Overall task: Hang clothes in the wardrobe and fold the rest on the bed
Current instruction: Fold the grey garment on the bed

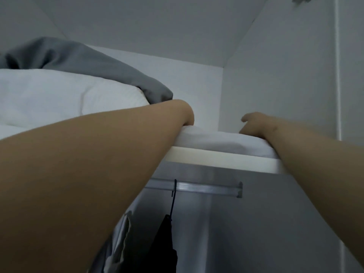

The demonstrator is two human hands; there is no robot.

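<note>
Hanging is being judged as begun, one dark garment (169,243) being carried by the rail (208,188) at 6 o'clock, while white cloth (216,141) on the shelf (216,161) is being touched by the left hand (185,113) and right hand (256,125), whose grip cannot be told.

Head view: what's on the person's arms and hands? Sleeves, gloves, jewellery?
Nothing worn shows. Left forearm and right forearm are bare, no sleeve in frame. Left hand and right hand ungloved, no watch or bracelet. Fingers mostly hidden, so rings unclear.
</note>
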